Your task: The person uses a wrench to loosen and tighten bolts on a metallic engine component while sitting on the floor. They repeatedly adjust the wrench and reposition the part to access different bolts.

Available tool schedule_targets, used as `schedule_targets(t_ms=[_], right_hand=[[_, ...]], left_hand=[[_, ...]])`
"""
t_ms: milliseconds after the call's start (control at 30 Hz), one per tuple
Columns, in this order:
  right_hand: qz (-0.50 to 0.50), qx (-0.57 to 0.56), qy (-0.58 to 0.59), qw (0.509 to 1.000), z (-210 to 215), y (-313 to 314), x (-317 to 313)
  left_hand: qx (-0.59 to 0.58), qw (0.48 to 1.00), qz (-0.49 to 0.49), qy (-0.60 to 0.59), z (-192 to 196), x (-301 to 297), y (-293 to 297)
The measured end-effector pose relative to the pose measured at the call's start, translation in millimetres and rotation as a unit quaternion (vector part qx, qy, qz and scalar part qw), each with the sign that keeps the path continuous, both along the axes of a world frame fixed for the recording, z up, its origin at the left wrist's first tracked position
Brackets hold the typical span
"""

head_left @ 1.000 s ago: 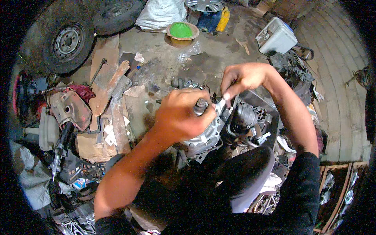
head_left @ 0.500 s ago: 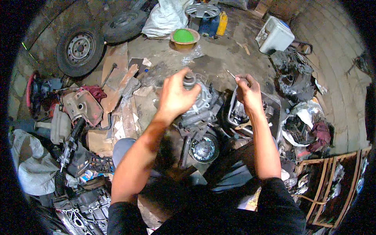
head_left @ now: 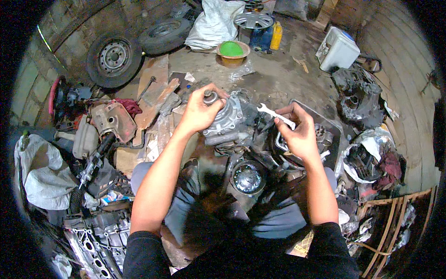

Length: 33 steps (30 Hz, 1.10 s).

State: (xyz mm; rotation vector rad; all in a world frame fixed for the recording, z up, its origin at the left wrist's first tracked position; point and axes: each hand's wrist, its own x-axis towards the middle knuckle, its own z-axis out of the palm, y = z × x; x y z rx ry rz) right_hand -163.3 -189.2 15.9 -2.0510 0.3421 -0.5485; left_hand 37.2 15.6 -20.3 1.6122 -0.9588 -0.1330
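My right hand [head_left: 301,132] pinches a silver open-ended wrench [head_left: 278,116] between thumb and fingers, its forked jaw pointing up and left. To the left of it, my left hand [head_left: 200,111] is closed around a round metal shaft [head_left: 210,97] that stands up from a grey cast-metal gearbox housing [head_left: 228,118]. The housing rests on the ground before my knees. Below the wrench lies a dark tray [head_left: 335,160] with metal parts in it, partly hidden by my right hand and forearm. A round pan of shiny dark liquid [head_left: 248,177] sits between my legs.
Two wheels [head_left: 113,59] lean at the far left. A basin with a green bowl [head_left: 231,49] and a white box [head_left: 338,49] stand farther back. Greasy car parts [head_left: 357,97] lie at the right; an engine block [head_left: 95,244] and a white sack [head_left: 44,174] lie at the near left.
The wrench has turned in my right hand and now shows its full length, with the hand lower. My left hand has closed around the shaft. The whole view has shifted slightly.
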Motion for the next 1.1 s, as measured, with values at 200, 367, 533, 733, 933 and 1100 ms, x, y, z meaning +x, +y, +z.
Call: schedule_targets(t_ms=[200,367,533,733,933,1100], right_hand=[[0.03,-0.092,-0.038,0.995,0,45,-5],[0.018,-0.127,-0.022,0.991,2,58,1],[0.008,-0.144,-0.016,0.989,-2,62,4],[-0.002,-0.185,0.018,0.983,4,83,5],[-0.002,-0.243,0.028,0.97,3,88,15],[0.052,-0.248,0.038,0.967,2,56,14]], left_hand=[[0.005,1.0,0.007,-0.005,1,-2,-1],[-0.007,1.0,0.011,0.011,0,-3,-2],[0.001,1.0,0.017,0.003,3,-4,-2],[0.001,0.999,0.036,-0.001,-5,-1,-10],[0.016,0.998,0.057,-0.006,-4,-2,-14],[0.004,0.996,0.075,-0.052,-4,-3,-17]])
